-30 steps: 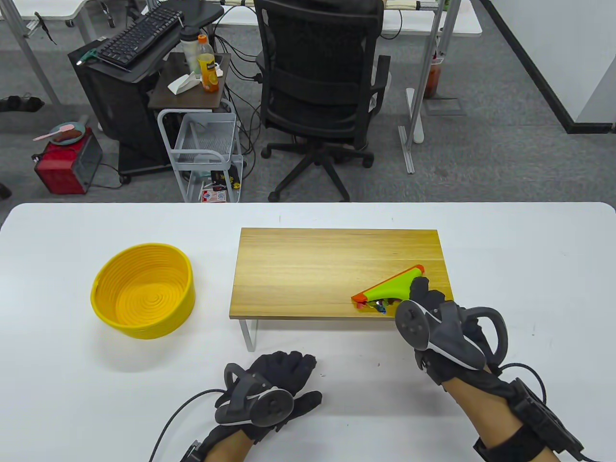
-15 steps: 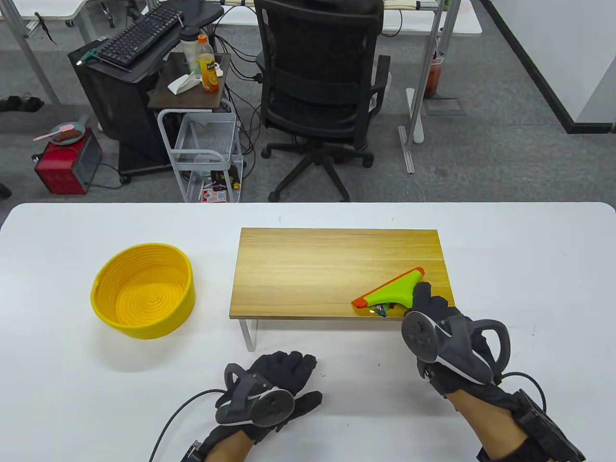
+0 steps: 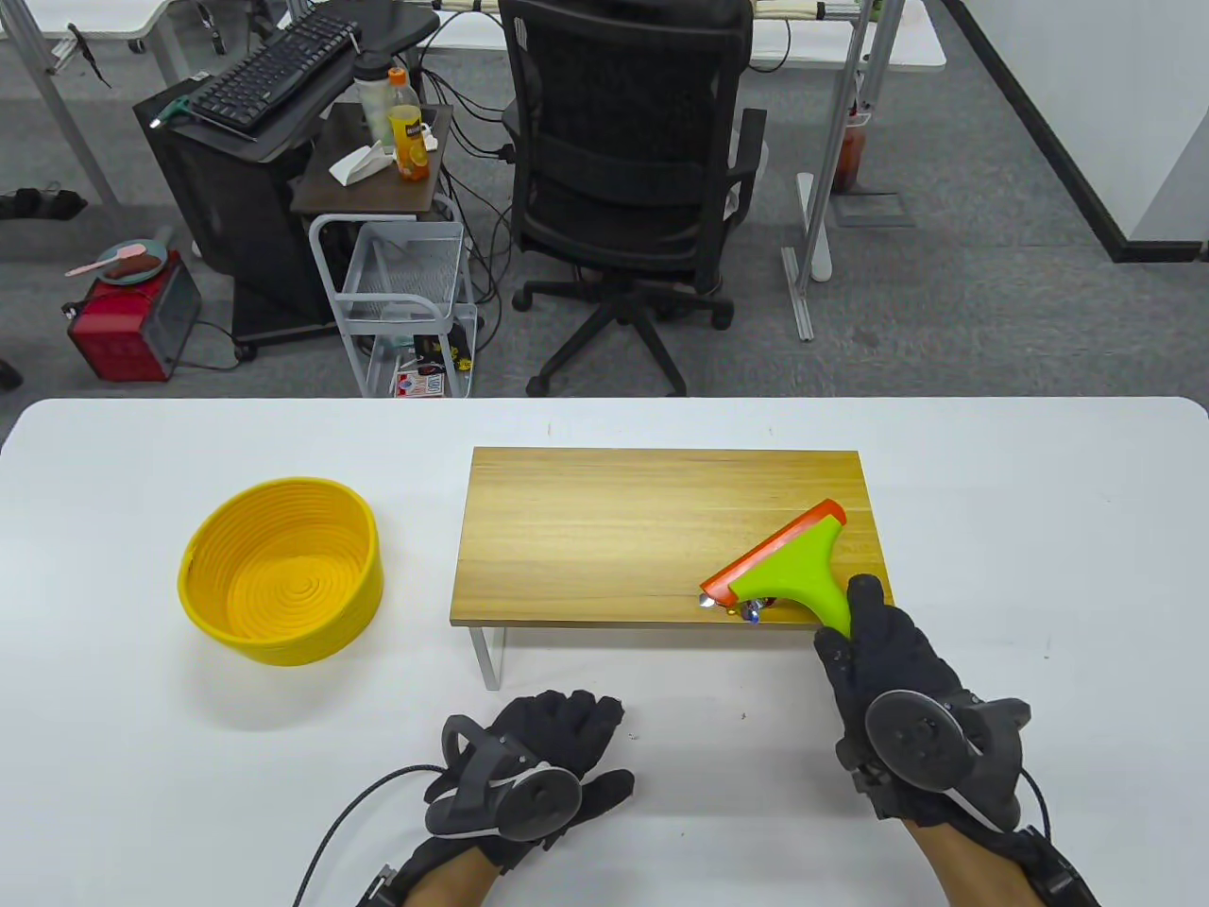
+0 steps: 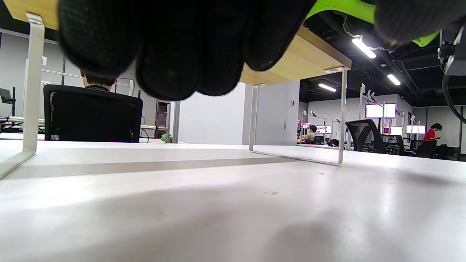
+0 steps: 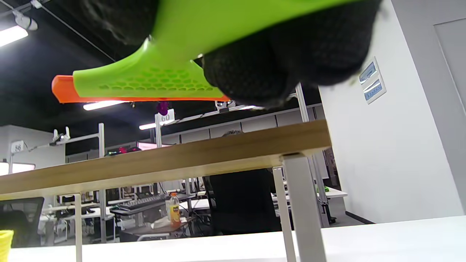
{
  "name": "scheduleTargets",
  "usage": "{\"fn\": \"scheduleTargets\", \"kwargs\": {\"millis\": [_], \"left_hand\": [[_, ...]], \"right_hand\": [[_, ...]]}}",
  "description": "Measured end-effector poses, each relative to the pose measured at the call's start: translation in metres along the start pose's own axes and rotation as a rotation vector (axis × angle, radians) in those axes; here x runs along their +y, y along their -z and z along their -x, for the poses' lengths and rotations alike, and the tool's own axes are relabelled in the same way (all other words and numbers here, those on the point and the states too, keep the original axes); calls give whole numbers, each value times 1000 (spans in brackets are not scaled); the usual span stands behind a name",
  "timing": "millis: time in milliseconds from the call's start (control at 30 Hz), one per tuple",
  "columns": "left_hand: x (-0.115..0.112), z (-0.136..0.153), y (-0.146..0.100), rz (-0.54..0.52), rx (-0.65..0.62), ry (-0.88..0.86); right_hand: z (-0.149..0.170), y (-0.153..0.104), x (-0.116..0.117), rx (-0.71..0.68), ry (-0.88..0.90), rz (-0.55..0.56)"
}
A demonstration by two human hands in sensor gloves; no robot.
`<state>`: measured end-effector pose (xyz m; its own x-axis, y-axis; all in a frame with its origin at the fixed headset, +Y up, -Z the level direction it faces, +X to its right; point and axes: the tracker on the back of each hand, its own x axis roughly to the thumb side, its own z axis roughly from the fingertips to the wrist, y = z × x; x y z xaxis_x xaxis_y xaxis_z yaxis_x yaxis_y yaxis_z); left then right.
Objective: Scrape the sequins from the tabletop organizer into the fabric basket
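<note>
my right hand (image 3: 888,652) grips scraper (image 3: 789,567) | sequins (image 3: 746,609) at stand (image 3: 604,529) front edge | left hand (image 3: 548,746) flat, open | basket (image 3: 281,572) well apart

Beyond the white table (image 3: 1039,491) — a black office chair (image 3: 628,179), wire cart (image 3: 397,302), keyboard (image 3: 274,71), orange-drink bottle (image 3: 406,128).

1 basket (image 3: 280,571), 1 organizer (image 3: 604,529), 1 scraper (image 3: 789,572), 2 hands (image 3: 557,746)

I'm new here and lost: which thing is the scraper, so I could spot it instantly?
Find the wooden organizer on the white table. At its near right corner, the right hand holds the scraper: bright green, orange-edged, unlike the yellow basket.
</note>
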<state>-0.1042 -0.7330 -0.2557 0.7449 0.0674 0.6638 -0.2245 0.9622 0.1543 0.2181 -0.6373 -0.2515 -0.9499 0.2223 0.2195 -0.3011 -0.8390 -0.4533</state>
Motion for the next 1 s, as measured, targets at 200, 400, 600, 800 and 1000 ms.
{"fn": "scheduleTargets", "kwargs": {"millis": [200, 400, 600, 800, 1000], "left_hand": [[-2, 2, 0, 8, 15, -3], [-4, 1, 1, 12, 21, -1], [-10, -5, 5, 27, 25, -2], [-11, -15, 8, 23, 20, 1], [-6, -23, 9, 8, 15, 26]], "right_hand": [[13, -16, 8, -37, 58, 49], [21, -27, 12, -98, 78, 80], [28, -39, 13, -148, 63, 97], [38, -47, 16, -160, 53, 88], [41, -50, 15, -178, 63, 95]]}}
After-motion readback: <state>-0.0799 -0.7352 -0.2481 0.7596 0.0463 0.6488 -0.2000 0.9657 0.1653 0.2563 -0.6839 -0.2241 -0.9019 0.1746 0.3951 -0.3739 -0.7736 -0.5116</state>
